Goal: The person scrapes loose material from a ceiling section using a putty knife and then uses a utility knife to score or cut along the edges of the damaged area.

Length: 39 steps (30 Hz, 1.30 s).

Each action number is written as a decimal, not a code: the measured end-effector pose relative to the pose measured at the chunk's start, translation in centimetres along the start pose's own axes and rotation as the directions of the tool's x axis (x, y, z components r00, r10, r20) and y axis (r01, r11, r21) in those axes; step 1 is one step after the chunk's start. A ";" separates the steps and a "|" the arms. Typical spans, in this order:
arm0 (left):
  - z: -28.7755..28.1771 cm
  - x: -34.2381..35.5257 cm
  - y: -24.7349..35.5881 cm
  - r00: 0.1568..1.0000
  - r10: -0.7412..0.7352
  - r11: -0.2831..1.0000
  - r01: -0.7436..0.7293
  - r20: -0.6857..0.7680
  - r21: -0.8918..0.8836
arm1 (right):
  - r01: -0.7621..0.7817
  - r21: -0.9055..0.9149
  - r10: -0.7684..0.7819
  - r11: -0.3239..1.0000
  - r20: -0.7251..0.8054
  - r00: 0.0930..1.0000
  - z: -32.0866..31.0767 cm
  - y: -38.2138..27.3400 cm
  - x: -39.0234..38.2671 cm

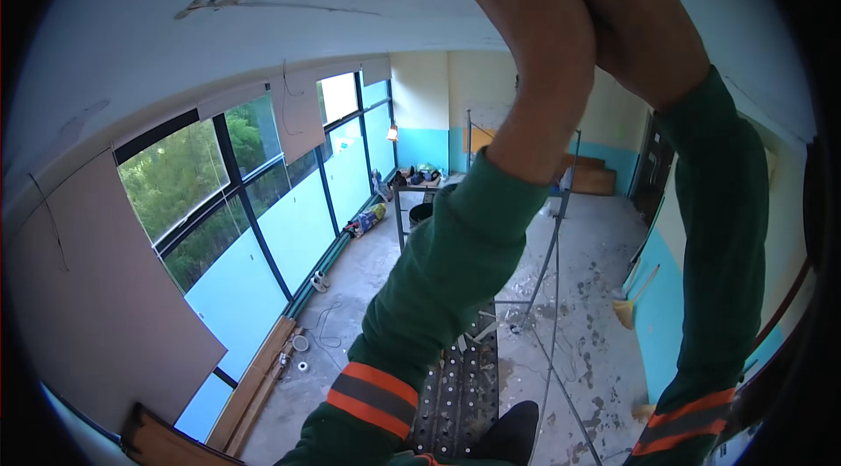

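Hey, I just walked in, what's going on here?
A person in green sleeves has both arms raised toward a brown-marked ceiling. The left hand and right hand are close together, overlapping in view. Fingers are mostly out of frame or hidden, so I can't tell what they hold. Below is a perforated metal platform.

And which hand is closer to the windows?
Left. The left hand is raised near the ceiling, on the side toward the windows; the right hand is up beside it, farther from them.
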State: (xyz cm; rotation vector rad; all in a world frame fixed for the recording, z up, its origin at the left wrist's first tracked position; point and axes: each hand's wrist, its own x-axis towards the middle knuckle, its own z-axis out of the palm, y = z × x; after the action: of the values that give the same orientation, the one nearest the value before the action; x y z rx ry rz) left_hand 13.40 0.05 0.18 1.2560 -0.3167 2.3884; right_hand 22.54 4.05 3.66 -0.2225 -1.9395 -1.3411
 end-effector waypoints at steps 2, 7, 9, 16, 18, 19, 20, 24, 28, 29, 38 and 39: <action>0.0 0.4 -0.8 0.998 -0.033 0.969 0.047 -0.062 0.242 | -0.068 0.016 0.067 0.998 0.022 0.997 -0.6 0.5 -1.3; -0.1 -0.1 -0.4 0.995 -0.087 0.978 0.096 -0.057 0.187 | -0.087 0.056 0.085 0.995 0.043 0.995 0.0 0.6 -0.5; -0.8 0.4 -1.2 1.000 0.000 1.000 0.000 0.009 -0.021 | -0.007 -0.264 0.039 0.964 0.114 0.993 -1.5 -2.2 1.0; -1.2 1.3 -3.4 0.982 -0.188 0.853 0.155 -0.016 -0.499 | 0.225 -0.438 -0.240 0.870 0.024 0.971 -1.4 -0.9 0.1; 0.4 -0.8 -1.4 0.999 -0.053 0.961 0.051 0.001 -0.272 | 0.168 -0.417 -0.121 0.893 0.139 0.983 -1.8 -1.3 -0.1; 0.8 -1.3 -1.1 1.000 -0.007 0.981 0.010 0.014 -0.192 | 0.147 -0.412 -0.080 0.899 0.174 0.981 -1.9 -1.2 -0.4; 0.8 -1.2 -2.0 0.999 0.050 0.997 -0.050 -0.010 -0.063 | 0.075 -0.285 -0.045 0.956 0.111 0.993 -1.5 0.2 -1.3; -0.1 0.8 -4.5 0.992 0.101 0.935 -0.067 -0.078 0.348 | -0.109 -0.024 0.110 0.994 0.021 0.994 -1.3 0.9 -2.7; -6.2 4.1 -2.7 0.951 -0.091 0.962 0.160 0.296 -0.220 | 0.109 -0.319 -0.048 0.941 0.194 0.980 0.9 -2.0 3.7; -8.9 5.6 -2.2 0.895 -0.075 0.927 0.225 0.441 -0.300 | 0.070 -0.332 0.055 0.941 0.352 0.934 1.2 -3.9 6.3; -4.1 1.0 -7.6 0.970 0.238 0.957 -0.224 -0.056 0.181 | -0.163 -0.103 0.165 0.981 0.011 0.986 0.4 -3.1 -2.7; -3.3 0.9 -6.5 0.956 0.287 0.937 -0.267 -0.060 0.224 | -0.168 -0.071 0.165 0.983 -0.047 0.985 0.0 -3.1 -2.9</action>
State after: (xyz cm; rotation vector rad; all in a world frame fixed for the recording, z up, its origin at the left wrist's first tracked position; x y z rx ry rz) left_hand 13.57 7.31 -0.91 1.2580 -0.2254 2.7756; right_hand 22.94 3.47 -0.51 -0.3828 -1.7963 -1.2984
